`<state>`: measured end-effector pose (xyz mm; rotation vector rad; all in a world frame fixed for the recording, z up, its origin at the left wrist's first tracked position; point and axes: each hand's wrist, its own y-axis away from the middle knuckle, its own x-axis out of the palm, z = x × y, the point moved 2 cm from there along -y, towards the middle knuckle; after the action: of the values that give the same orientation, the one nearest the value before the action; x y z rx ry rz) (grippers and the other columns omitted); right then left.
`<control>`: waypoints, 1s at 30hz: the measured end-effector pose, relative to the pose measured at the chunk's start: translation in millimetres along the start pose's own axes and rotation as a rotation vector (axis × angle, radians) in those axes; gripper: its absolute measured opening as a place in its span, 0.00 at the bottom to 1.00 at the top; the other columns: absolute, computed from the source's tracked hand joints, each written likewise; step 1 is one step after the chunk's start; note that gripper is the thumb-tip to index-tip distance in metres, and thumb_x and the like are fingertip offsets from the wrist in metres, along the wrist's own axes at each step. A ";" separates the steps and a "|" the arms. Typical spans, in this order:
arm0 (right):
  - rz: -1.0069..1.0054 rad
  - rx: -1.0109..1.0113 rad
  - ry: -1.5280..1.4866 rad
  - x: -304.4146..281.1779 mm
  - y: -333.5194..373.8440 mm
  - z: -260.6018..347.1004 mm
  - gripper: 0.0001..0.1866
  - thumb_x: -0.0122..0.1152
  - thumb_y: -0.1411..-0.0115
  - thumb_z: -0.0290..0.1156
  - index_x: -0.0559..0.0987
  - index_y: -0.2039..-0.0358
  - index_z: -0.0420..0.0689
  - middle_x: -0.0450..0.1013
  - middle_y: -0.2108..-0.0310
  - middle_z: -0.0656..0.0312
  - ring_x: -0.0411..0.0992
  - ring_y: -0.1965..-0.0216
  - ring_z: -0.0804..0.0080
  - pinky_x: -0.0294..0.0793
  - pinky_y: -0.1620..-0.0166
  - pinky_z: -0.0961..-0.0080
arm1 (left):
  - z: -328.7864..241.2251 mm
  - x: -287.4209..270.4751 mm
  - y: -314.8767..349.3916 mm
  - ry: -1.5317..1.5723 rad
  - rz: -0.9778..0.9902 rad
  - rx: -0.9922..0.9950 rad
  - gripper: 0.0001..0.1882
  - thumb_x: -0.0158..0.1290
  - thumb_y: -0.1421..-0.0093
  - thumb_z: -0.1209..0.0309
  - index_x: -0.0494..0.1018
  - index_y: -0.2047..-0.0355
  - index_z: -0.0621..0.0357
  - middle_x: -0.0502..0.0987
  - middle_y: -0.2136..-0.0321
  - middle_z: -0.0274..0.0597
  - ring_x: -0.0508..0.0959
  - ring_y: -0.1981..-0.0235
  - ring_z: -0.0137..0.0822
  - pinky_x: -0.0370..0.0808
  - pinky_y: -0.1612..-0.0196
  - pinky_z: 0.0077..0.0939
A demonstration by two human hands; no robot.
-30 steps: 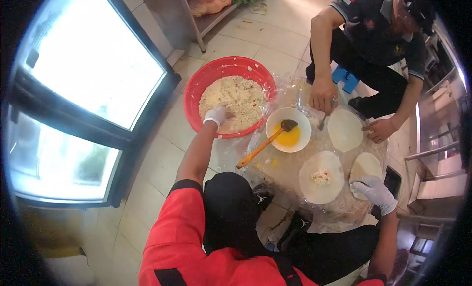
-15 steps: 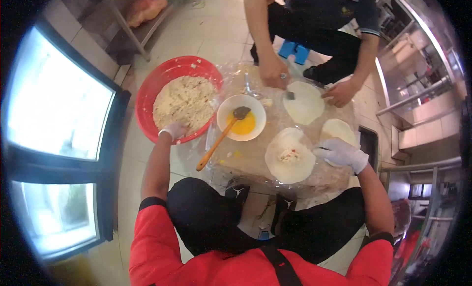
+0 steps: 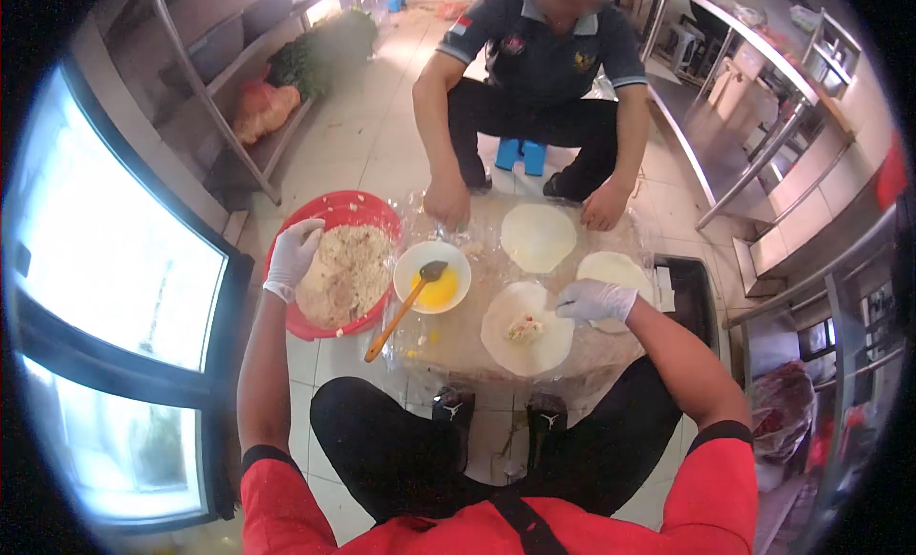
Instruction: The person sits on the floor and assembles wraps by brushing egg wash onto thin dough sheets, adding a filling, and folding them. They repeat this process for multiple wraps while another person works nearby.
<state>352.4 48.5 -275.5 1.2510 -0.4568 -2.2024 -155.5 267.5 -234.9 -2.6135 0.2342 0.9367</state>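
My left hand (image 3: 294,255), in a thin white glove, is over the left side of a red basin (image 3: 382,209) of crumbly pale filling (image 3: 355,269). Its fingers are bent together; anything in them is too small to make out. My gloved right hand (image 3: 598,301) has its fingertips drawn together at the right edge of a round dough sheet (image 3: 506,345). Whether they grip that edge is unclear. A small heap of filling with red bits (image 3: 524,330) lies on this sheet. Another dough round (image 3: 611,268) is partly behind my right hand.
A white bowl (image 3: 405,264) of yellow liquid holds a wooden-handled brush or spoon (image 3: 401,316). Facing me, a co-worker (image 3: 534,68) sits with hands beside a third dough round (image 3: 539,238). Plastic film covers the low table (image 3: 448,350). A black tray (image 3: 692,297) stands right.
The view has tilted up, showing more of the co-worker. My left hand has risen out of the filling toward the basin's left side. The co-worker's hand has moved away from the far dough round.
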 end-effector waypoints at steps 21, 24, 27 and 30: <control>-0.114 -0.138 0.172 13.3 27.2 -8.3 0.21 0.57 0.42 0.45 0.81 0.59 0.40 0.79 0.64 0.47 0.77 0.61 0.50 0.74 0.54 0.59 | -264.4 88.8 29.9 -0.110 0.467 0.450 0.20 0.53 0.38 0.57 0.76 0.74 0.64 0.76 0.77 0.56 0.78 0.74 0.52 0.73 0.69 0.39; -0.140 -0.155 0.137 15.7 29.1 -20.9 0.21 0.56 0.43 0.45 0.82 0.59 0.41 0.79 0.63 0.47 0.77 0.60 0.50 0.74 0.54 0.59 | -272.9 109.7 31.8 -0.158 0.576 0.381 0.21 0.52 0.38 0.56 0.76 0.75 0.63 0.76 0.77 0.56 0.78 0.74 0.54 0.74 0.68 0.40; -0.106 -0.136 0.176 15.7 30.0 -18.9 0.21 0.56 0.43 0.45 0.82 0.59 0.41 0.79 0.63 0.47 0.77 0.60 0.49 0.74 0.53 0.59 | -271.6 127.2 40.0 -0.139 0.580 0.410 0.23 0.52 0.38 0.54 0.74 0.75 0.64 0.75 0.78 0.59 0.77 0.74 0.57 0.73 0.69 0.42; -0.073 -0.120 0.236 16.7 31.5 -21.2 0.21 0.55 0.43 0.45 0.82 0.60 0.41 0.79 0.63 0.47 0.77 0.61 0.49 0.74 0.53 0.59 | -262.9 146.5 51.0 -0.193 0.596 0.398 0.24 0.51 0.37 0.52 0.74 0.75 0.64 0.74 0.78 0.62 0.76 0.74 0.59 0.72 0.68 0.46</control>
<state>373.3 13.1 -280.4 1.4583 -0.1856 -2.0734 96.1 114.9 -153.6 -2.0926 1.0688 1.1691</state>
